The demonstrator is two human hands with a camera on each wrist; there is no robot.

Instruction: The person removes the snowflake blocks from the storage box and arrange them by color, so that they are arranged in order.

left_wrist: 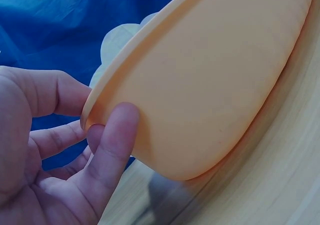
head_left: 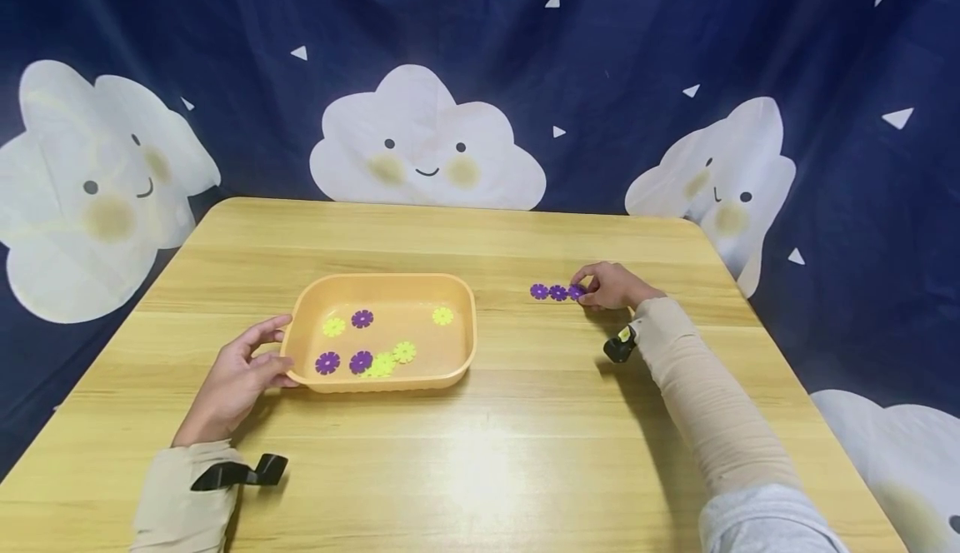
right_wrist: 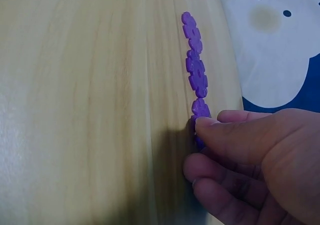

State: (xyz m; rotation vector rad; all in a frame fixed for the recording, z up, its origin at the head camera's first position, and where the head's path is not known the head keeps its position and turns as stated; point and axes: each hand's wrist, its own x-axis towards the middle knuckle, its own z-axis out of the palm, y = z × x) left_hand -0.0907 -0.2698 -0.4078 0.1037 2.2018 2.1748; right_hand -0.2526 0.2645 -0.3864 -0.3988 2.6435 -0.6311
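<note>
My left hand (head_left: 234, 378) grips the left end of an orange plastic tray (head_left: 471, 320), thumb on the outer wall and fingers at the rim, as the left wrist view shows. Inside the tray lie several flower-shaped discs, purple ones (head_left: 327, 362) and yellow ones (head_left: 442, 316). To the tray's right, three purple flower discs (head_left: 558, 292) form a row on the table. My right hand (head_left: 611, 286) pinches the rightmost purple flower disc (right_wrist: 201, 108) between thumb and fingers, partly hiding it. Whether the discs are joined, I cannot tell.
Everything stands on a light wooden table (head_left: 480, 436) with rounded far corners. A dark blue curtain (head_left: 600, 53) printed with smiling clouds hangs behind and around it. A black strap piece (head_left: 240, 473) juts from the left wrist wrap and another black mount (head_left: 619, 346) from the right.
</note>
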